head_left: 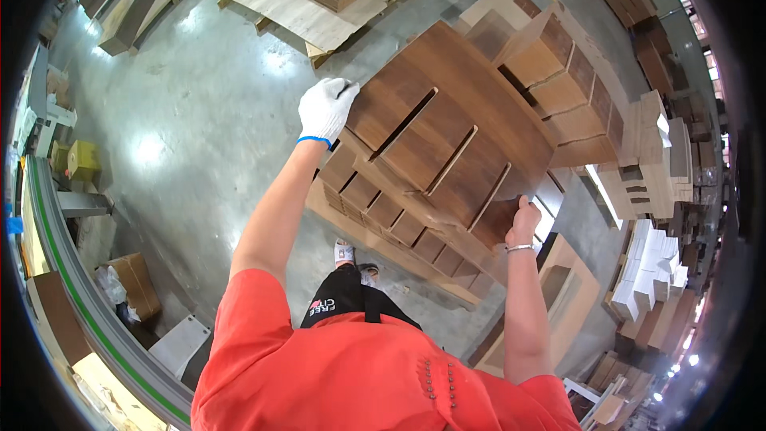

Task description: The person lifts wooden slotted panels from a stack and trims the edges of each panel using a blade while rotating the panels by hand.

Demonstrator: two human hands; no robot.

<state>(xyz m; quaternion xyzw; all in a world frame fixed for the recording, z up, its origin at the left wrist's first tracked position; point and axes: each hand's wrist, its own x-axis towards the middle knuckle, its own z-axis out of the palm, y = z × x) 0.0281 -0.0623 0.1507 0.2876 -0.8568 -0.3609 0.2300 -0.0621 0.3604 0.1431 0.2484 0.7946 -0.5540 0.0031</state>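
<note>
A brown wood-grain panel (479,84) spans the space between my hands, with three long slots cut in from its near edge. My left hand (325,108), in a white knit glove with a blue cuff, is closed on the panel's left corner. At the panel's right end, my bare right hand (523,222) grips the edge, with a bracelet at the wrist. Both sets of fingertips are partly hidden by the board. Below it stands a stack of similar slotted boards (383,211), partly covered by the panel.
More brown board stacks (558,80) stand just beyond the panel on the right. A pallet (319,20) with cardboard-coloured pieces lies ahead on the grey floor. Along the left runs a conveyor-like rail with a green stripe (68,279). White pieces (648,267) are piled at right.
</note>
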